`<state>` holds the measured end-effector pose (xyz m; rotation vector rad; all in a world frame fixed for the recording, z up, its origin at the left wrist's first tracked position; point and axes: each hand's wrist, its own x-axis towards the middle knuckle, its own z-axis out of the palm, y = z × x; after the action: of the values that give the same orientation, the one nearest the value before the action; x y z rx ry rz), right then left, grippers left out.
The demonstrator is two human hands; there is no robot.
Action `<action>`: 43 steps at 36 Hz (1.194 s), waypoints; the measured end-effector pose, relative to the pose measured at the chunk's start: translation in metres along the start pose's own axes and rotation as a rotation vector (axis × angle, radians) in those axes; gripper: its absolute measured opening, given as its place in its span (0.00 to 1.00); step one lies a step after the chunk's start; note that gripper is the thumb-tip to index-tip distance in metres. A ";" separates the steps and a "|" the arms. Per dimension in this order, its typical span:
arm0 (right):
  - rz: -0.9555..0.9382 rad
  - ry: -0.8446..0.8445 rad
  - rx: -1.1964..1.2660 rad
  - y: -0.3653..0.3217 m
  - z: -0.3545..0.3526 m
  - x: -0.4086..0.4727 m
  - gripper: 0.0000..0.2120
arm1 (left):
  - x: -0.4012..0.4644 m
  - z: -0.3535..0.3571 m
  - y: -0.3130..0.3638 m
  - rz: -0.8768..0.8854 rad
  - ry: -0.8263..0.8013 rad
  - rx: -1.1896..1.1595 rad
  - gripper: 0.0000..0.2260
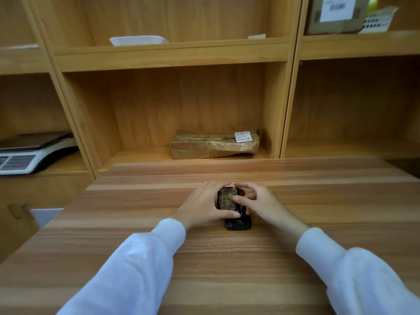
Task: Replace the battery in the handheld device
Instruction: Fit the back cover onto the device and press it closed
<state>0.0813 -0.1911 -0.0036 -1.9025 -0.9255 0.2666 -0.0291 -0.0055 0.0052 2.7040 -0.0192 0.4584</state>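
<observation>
A black handheld device lies flat on the wooden table, its near end pointing toward me. A mottled brown-gold panel, either a battery or a cover, sits in its far half. My left hand grips the device from the left, thumb laid across its middle. My right hand holds it from the right, with a fingertip pressing on the brown panel. The fingers hide both long sides of the device. Both sleeves are white.
Wooden shelving stands behind the table. A taped cardboard parcel lies in the middle cubby, a weighing scale on the left shelf, a white tray on the shelf above, and a labelled box at the top right.
</observation>
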 end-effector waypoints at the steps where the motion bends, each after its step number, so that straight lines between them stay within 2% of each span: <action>1: 0.002 -0.007 0.007 0.003 -0.001 0.000 0.21 | 0.001 0.003 0.002 0.012 0.010 0.003 0.43; 5: 0.028 -0.032 0.079 0.010 -0.009 0.000 0.24 | 0.002 0.014 0.006 0.043 0.029 0.007 0.44; 12: 0.033 -0.056 0.149 0.019 -0.013 -0.001 0.22 | 0.003 0.024 0.002 0.072 0.047 0.018 0.43; 43: -0.027 -0.093 0.141 0.019 -0.016 -0.006 0.22 | -0.007 0.028 -0.014 0.179 0.139 0.049 0.39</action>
<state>0.0952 -0.2104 -0.0128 -1.7591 -0.9681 0.3961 -0.0256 -0.0034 -0.0263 2.7231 -0.2155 0.7074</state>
